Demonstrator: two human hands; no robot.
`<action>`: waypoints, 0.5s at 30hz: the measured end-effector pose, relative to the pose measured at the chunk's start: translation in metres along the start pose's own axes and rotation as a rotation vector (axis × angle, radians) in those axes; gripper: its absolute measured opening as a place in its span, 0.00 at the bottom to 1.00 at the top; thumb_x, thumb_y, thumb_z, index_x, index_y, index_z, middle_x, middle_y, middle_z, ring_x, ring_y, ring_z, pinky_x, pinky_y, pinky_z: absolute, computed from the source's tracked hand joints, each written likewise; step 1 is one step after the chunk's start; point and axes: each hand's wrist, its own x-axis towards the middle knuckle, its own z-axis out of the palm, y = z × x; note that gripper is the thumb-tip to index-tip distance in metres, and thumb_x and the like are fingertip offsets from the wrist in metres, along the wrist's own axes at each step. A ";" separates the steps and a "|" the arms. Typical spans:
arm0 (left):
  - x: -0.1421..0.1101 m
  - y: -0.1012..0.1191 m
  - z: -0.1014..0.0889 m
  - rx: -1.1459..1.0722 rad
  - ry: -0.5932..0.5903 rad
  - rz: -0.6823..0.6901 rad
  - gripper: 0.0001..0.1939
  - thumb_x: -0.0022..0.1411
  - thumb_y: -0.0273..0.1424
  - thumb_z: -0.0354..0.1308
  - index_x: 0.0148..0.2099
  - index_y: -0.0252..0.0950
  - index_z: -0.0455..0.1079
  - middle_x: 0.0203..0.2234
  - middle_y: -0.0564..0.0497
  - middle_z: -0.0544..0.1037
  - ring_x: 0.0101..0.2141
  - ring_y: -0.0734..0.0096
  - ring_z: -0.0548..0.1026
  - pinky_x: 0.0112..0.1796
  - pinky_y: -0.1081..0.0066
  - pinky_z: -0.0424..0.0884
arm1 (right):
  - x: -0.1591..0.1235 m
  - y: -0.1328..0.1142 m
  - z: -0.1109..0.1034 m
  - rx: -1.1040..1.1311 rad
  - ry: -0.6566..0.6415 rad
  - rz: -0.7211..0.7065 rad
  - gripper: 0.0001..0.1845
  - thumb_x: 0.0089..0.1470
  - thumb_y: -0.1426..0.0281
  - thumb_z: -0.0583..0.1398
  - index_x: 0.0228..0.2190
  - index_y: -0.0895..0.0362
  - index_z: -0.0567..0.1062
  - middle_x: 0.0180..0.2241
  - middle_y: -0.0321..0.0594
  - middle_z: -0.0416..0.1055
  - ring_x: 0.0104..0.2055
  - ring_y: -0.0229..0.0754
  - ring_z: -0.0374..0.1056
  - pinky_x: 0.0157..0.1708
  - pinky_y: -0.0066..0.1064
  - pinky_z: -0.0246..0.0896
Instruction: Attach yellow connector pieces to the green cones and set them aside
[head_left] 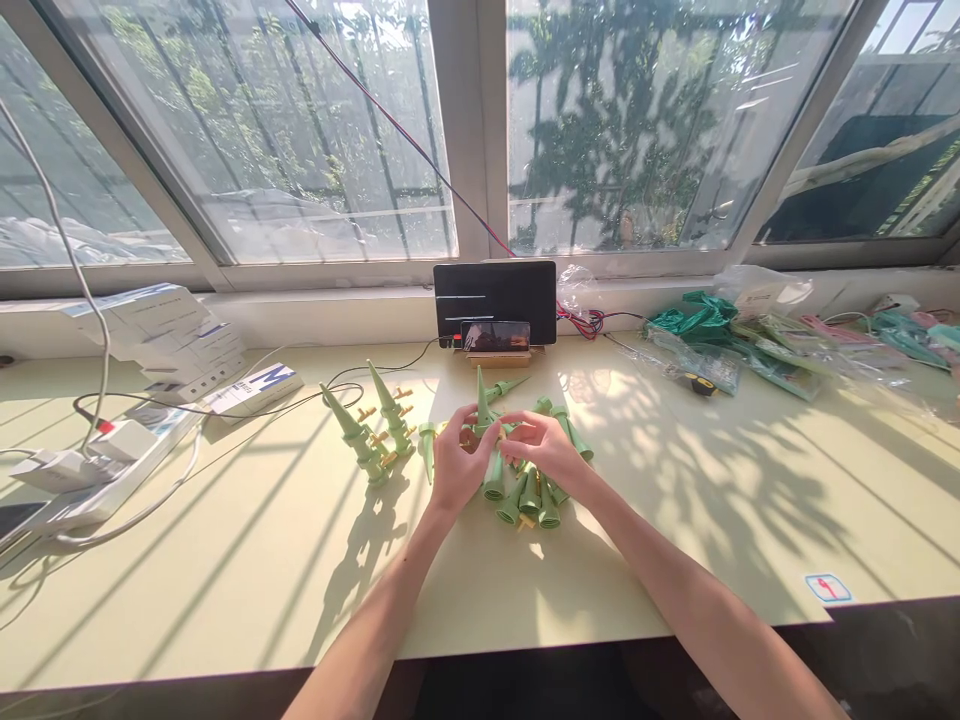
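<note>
Pointing upright between my hands is a green plastic watering spike. My left hand is closed around its lower part, thumb and fingers hiding much of it. From the other side, my right hand pinches at the same spike, where a small yellowish piece shows between the fingertips. Below and beside my right hand lies a pile of green spikes, some with yellow valves. Another green spike lies behind my hands. Left of them, two green stacks with yellow valves stand with tips up; one more spike points downward near my left hand.
At the back, a tablet and a phone lean on a stand. White boxes, a power strip and loose cables are on the left. Plastic bags and a yellow-black tape measure lie at the back right.
</note>
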 end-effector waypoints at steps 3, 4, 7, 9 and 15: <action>-0.001 0.000 0.000 0.083 0.041 0.041 0.18 0.59 0.44 0.60 0.48 0.39 0.70 0.33 0.50 0.74 0.20 0.80 0.65 0.21 0.76 0.65 | -0.001 -0.003 -0.001 0.020 -0.020 0.000 0.24 0.44 0.63 0.70 0.44 0.55 0.76 0.24 0.33 0.73 0.25 0.38 0.69 0.30 0.32 0.67; -0.001 0.000 0.000 0.110 0.050 0.056 0.18 0.60 0.44 0.59 0.48 0.39 0.70 0.33 0.51 0.74 0.19 0.80 0.64 0.21 0.76 0.64 | -0.001 -0.003 -0.001 0.024 -0.031 0.005 0.24 0.44 0.63 0.70 0.44 0.55 0.76 0.24 0.32 0.73 0.25 0.37 0.68 0.29 0.31 0.66; -0.001 0.000 0.002 0.174 0.072 0.104 0.18 0.60 0.43 0.59 0.49 0.39 0.69 0.32 0.51 0.75 0.19 0.80 0.64 0.22 0.75 0.64 | -0.001 -0.004 -0.002 0.029 -0.038 0.034 0.24 0.42 0.62 0.70 0.42 0.57 0.77 0.23 0.32 0.73 0.25 0.37 0.68 0.29 0.31 0.65; -0.002 -0.001 0.003 0.205 0.079 0.138 0.18 0.61 0.43 0.59 0.49 0.38 0.69 0.33 0.51 0.75 0.20 0.80 0.64 0.24 0.75 0.65 | 0.000 -0.004 -0.002 0.039 -0.032 0.053 0.23 0.41 0.62 0.71 0.39 0.58 0.77 0.22 0.32 0.73 0.24 0.37 0.68 0.29 0.30 0.65; 0.002 0.003 0.003 0.232 0.123 0.154 0.18 0.61 0.43 0.58 0.48 0.39 0.69 0.35 0.50 0.75 0.21 0.78 0.65 0.25 0.73 0.66 | 0.002 -0.004 -0.002 0.109 -0.051 0.020 0.17 0.47 0.59 0.68 0.33 0.58 0.75 0.25 0.38 0.76 0.25 0.37 0.71 0.29 0.31 0.66</action>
